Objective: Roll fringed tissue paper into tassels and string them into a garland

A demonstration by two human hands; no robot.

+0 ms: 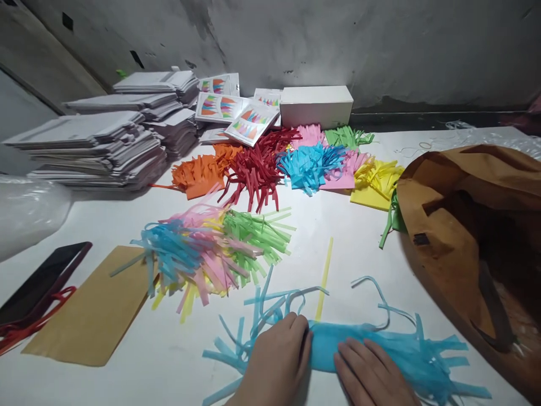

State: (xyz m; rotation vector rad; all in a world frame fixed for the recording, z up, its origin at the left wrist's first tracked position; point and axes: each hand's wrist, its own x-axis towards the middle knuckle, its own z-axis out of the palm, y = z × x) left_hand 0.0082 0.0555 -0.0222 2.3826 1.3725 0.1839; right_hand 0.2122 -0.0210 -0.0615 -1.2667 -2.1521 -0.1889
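A blue tissue-paper tassel (pixel 324 344) lies across the table close to me, its uncut middle band flat and its cut strips spreading to both sides. My left hand (pixel 279 355) is closed, fingers curled, on the left end of that band. Stretched fingers of my right hand (pixel 372 375) rest flat on the band's right part. Beyond my left hand lies a loose pile of fringed paper, with blue (pixel 175 251), pink (pixel 211 268) and green (pixel 257 234) strips. A single yellow strip (pixel 325 276) lies just past the blue band.
A brown paper bag (pixel 439 254) gapes at the right. Orange (pixel 196 175), dark red (pixel 257 169), blue and yellow (pixel 376 183) tassels lie farther back. Stacked white packets (pixel 97 146), a white box (pixel 316 107), a brown envelope (pixel 93 310) and a phone (pixel 42 282) are around them.
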